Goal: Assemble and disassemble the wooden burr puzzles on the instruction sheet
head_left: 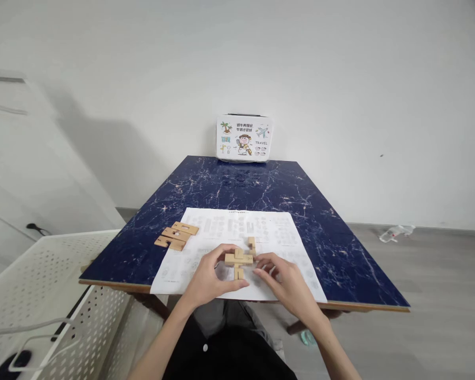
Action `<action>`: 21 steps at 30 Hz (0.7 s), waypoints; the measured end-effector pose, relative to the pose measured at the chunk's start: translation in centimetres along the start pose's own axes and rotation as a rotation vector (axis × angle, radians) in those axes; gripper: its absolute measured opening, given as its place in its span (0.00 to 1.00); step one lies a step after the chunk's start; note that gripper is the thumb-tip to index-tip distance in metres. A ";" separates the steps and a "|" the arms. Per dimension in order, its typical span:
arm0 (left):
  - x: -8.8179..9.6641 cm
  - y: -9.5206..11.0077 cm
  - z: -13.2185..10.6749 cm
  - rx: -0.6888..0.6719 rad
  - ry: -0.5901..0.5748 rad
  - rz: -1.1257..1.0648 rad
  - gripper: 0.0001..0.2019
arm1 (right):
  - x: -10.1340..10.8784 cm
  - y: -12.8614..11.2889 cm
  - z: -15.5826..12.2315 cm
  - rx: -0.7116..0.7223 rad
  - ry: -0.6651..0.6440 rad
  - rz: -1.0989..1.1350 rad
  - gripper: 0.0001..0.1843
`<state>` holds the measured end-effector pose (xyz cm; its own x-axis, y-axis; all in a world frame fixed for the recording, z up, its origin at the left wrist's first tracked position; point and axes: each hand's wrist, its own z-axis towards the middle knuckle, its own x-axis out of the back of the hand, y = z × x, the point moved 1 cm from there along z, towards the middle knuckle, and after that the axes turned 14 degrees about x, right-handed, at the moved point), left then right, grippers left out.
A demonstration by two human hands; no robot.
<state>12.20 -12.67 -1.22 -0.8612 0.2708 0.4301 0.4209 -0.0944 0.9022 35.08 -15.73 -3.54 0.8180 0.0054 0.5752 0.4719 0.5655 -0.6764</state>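
Note:
A small wooden puzzle assembly (239, 258), several notched bars crossed together, stands on a white instruction sheet (237, 227) near the table's front edge. My left hand (209, 277) curls round its left side, fingers on the crossbar and thumb under it. From the right, my right hand (281, 274) pinches the assembly's right end with its fingertips. Three loose wooden pieces (177, 235) lie side by side on the table to the left of the sheet, beyond my left hand.
The dark blue marbled table (332, 237) has a printed white box (244, 138) at its far edge against the wall. A white perforated rack (43, 285) stands close on the left. A plastic bottle (396, 232) lies on the floor at right.

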 end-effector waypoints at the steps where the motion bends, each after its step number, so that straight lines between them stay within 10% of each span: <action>1: 0.0 0.0 0.0 0.010 0.001 -0.010 0.30 | 0.1 0.3 0.1 0.000 0.024 -0.039 0.11; 12: -0.4 -0.7 0.5 0.018 0.076 -0.044 0.29 | -1.7 2.9 2.3 0.121 0.062 -0.241 0.12; 21: -0.5 -0.8 0.5 -0.018 0.122 -0.021 0.30 | 1.4 0.5 0.2 -0.109 0.187 0.484 0.13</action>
<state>12.45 -12.20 -2.12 -0.8985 0.1546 0.4108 0.3981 -0.1075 0.9110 36.40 -15.28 -3.03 0.9907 0.0920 0.1006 0.0494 0.4455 -0.8939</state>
